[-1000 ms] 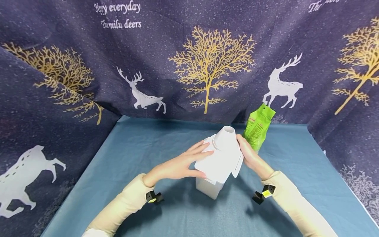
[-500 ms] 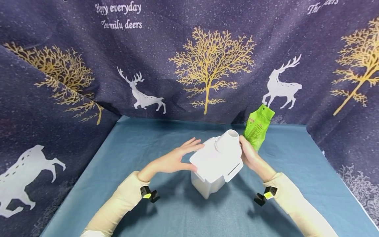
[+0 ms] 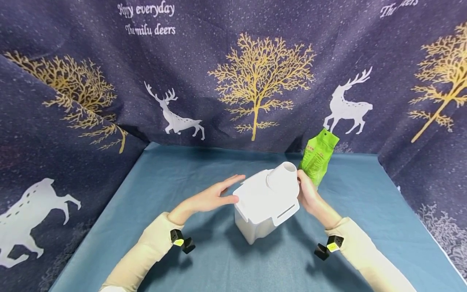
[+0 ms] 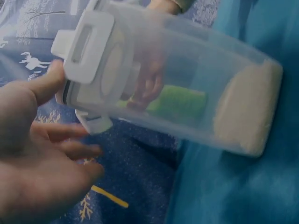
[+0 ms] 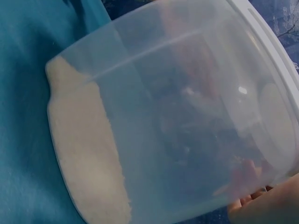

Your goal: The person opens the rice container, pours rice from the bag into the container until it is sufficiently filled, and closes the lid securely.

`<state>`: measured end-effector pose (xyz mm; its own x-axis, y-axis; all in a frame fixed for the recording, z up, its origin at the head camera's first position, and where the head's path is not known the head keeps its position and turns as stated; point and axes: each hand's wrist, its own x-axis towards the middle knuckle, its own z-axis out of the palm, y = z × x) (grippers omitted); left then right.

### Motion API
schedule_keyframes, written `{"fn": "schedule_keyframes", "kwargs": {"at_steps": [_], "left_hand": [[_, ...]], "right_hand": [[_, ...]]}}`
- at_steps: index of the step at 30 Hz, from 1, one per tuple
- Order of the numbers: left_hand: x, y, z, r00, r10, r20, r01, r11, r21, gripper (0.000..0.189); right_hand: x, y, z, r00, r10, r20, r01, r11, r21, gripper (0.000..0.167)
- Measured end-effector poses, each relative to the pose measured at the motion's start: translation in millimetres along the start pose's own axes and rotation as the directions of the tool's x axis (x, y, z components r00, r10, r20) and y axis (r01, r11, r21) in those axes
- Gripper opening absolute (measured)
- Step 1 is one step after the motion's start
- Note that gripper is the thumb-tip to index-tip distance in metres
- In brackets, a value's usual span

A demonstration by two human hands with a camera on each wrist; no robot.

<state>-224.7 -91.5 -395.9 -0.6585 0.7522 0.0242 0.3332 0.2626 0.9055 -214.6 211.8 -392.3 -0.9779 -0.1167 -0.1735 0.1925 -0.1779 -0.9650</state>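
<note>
A translucent plastic storage container (image 3: pixel 255 227) stands in the middle of the table, with a white lid (image 3: pixel 259 198) and a cone-shaped spout (image 3: pixel 282 177) on top. Pale grains or powder (image 4: pixel 250 109) fill its bottom, as both wrist views show. My left hand (image 3: pixel 211 196) is at the lid's left edge, its thumb touching the rim and its fingers loosely spread beside a side clip (image 4: pixel 96 122). My right hand (image 3: pixel 308 190) grips the right side just below the lid with curled fingers, seen partly through the wall in the left wrist view.
Close behind my right hand, a bright green bag (image 3: pixel 317 158) stands upright on the table. Blue cloth (image 3: pixel 175 170) covers the tabletop. A dark curtain (image 3: pixel 219 81) printed with deer and trees hangs along the back and sides.
The container has turned on the table, bringing its slotted right clip toward the front. My left hand has slid off the lid's top to its left edge. The right hand has shifted slightly.
</note>
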Motion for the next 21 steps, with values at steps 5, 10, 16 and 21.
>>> {"fn": "schedule_keyframes", "kwargs": {"at_steps": [5,10,16,21], "left_hand": [[-5.1,3.7,7.0,0.978,-0.206,-0.02,0.203,0.973,-0.112,0.08],[-9.5,10.1,15.6,0.928,-0.371,-0.007,0.366,0.917,-0.16,0.072],[-10.2,14.1,20.7,0.916,-0.396,0.066,0.401,0.894,-0.199,0.074],[-8.6,15.8,21.6,0.926,-0.368,0.09,0.378,0.887,-0.264,0.075]], "right_hand": [[-3.4,1.0,6.3,0.997,0.025,-0.074,-0.024,1.0,0.008,0.039],[-6.7,1.1,9.2,0.995,0.039,-0.093,-0.035,0.999,0.037,0.038],[-10.5,2.1,10.4,0.996,0.04,-0.079,-0.033,0.996,0.083,0.037],[-13.5,2.0,11.2,0.995,0.033,-0.092,-0.022,0.993,0.12,0.038]]}}
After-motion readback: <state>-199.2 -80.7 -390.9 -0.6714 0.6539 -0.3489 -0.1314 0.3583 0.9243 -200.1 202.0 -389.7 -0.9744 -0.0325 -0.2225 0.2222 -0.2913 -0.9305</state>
